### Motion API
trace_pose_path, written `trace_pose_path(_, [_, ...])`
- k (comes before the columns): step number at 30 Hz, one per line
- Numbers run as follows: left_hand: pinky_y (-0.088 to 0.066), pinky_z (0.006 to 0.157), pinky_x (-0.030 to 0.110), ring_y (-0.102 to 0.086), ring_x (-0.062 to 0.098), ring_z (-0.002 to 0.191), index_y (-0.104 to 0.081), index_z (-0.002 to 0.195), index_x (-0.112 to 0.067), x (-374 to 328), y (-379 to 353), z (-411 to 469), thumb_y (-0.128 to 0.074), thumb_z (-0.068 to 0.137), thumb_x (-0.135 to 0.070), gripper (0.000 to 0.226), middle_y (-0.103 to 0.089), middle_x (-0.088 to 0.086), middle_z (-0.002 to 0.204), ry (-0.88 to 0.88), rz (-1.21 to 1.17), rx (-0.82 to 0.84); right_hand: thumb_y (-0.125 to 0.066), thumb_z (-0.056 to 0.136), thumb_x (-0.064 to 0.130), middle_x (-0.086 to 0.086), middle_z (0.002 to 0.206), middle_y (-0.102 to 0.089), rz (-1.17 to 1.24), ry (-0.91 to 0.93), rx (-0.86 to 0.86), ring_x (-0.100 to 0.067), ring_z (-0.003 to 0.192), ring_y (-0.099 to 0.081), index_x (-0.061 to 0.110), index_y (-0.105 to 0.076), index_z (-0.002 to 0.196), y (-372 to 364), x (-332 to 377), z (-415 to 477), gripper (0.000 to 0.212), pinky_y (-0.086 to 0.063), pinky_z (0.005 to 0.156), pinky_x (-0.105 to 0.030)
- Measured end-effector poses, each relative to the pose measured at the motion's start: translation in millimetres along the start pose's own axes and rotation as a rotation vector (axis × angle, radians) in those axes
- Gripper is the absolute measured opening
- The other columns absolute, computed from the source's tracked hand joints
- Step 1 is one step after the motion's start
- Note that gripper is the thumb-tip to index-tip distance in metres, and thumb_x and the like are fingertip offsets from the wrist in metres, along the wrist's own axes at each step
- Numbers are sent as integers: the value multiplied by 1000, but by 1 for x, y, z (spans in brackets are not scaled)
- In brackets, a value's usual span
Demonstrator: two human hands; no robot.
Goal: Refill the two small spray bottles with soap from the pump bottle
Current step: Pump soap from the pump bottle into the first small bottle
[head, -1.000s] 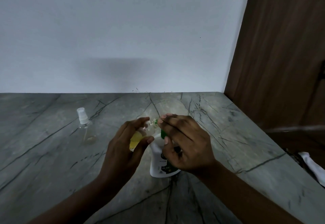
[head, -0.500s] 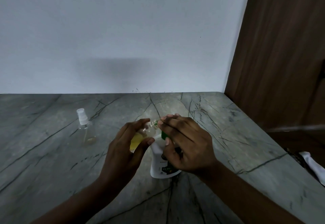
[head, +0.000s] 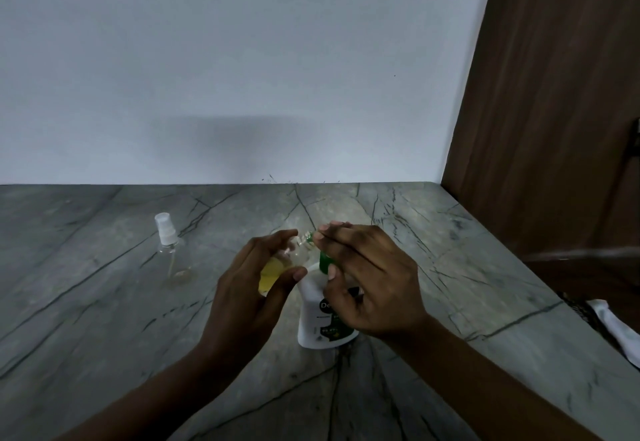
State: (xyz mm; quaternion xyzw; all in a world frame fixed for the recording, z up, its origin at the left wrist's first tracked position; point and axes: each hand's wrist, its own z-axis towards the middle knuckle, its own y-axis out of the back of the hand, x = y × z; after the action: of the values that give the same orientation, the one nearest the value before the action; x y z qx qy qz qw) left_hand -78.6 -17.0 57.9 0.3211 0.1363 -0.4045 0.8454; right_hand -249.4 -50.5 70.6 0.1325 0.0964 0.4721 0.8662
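My left hand (head: 249,288) grips a small clear spray bottle (head: 280,265) without its cap, tilted with its open neck against the pump spout; yellow soap fills its lower part. The white pump bottle (head: 317,319) with a green pump head (head: 323,260) stands on the grey stone counter (head: 104,319) in the middle. My right hand (head: 367,278) lies over the pump head, fingers on top, thumb against its side. A second clear spray bottle (head: 169,253) with a white sprayer cap stands upright to the left, nearly empty, with a trace of liquid at the bottom.
A white wall runs along the back of the counter. A dark wooden panel (head: 554,111) closes the right side. A white cloth (head: 616,329) lies past the counter's right edge, lower down.
Both hands have stayed over the pump bottle with only slight shifts. The soap level in the held bottle looks about the same.
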Motion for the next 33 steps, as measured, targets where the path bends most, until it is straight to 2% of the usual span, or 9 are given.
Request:
trace_pose_path(7, [-41,75,4,-53,-9,95,-48,120,-34,6,-5,-6,-55,82,-42,39,-55,-21,103,24,-1,7,-54,81,8,-14,97,-72,-25,-17,-25,-22,94,-65,-4,-73,94,-7,2,-10,27,-46,93,-20])
trace_pose_path(12, [-40,75,3,-53,-9,95,-49,119,-32,5,-5,-5,-55,82,-40,39,-55,-20,102,12,-2,5,-53,82,10,-13,95,-72,-16,-30,-4,-21,92,-64,-3,-74,93,-5,3,-5,27,-46,89,-19])
trace_pose_path(23, [-41,74,3,-54,-10,94,-48,120,-34,2,0,2,-55,84,-39,37,-55,-20,104,-12,-6,-2,-52,81,8,-16,104,-70,-38,-20,16,-22,102,-59,-4,-72,101,-2,2,0,30,-46,92,-21])
trace_pose_path(33, [-40,75,3,-53,-9,96,-49,118,-31,4,-2,-2,-55,83,-40,37,-54,-21,103,1,-9,-2,-53,82,10,-14,101,-70,-45,-35,-26,-22,97,-60,-4,-72,98,-6,6,-6,29,-46,91,-22])
